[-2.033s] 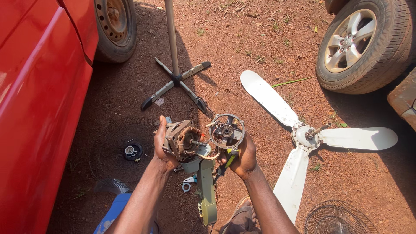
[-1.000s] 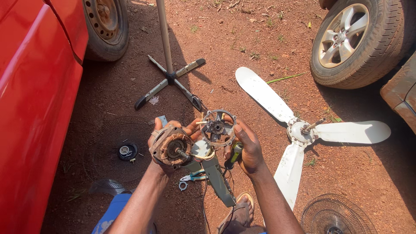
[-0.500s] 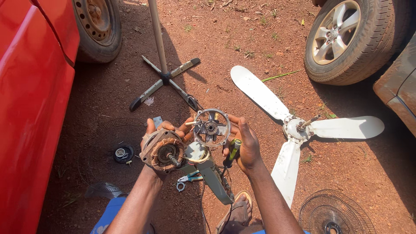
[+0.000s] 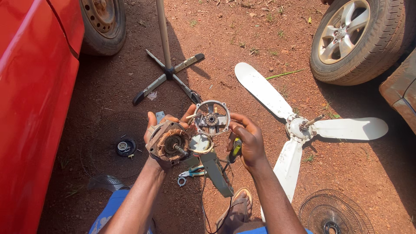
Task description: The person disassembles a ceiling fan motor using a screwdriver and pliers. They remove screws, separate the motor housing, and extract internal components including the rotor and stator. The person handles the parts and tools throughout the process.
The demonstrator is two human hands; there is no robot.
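Note:
My left hand (image 4: 157,130) grips a rusty fan motor (image 4: 168,141) with copper windings and a short shaft pointing toward me. My right hand (image 4: 246,139) holds a round metal motor end cover (image 4: 211,118) by its rim, close beside the motor, and also clasps a screwdriver with a green and black handle (image 4: 234,148). A grey fan neck piece (image 4: 215,171) with wires hangs below the motor. Pliers (image 4: 190,173) lie on the dirt under my hands.
A white three-blade fan propeller (image 4: 299,128) lies on the red dirt at right. A cross-shaped fan stand (image 4: 167,71) with its pole stands ahead. Wire fan guards lie at left (image 4: 104,143) and at lower right (image 4: 333,212). A red car (image 4: 30,95) flanks the left, a tyre (image 4: 359,39) upper right.
The end cover has come away from the motor and my hands have shifted slightly apart, with the motor tilted so its shaft faces me. The view has drifted a little.

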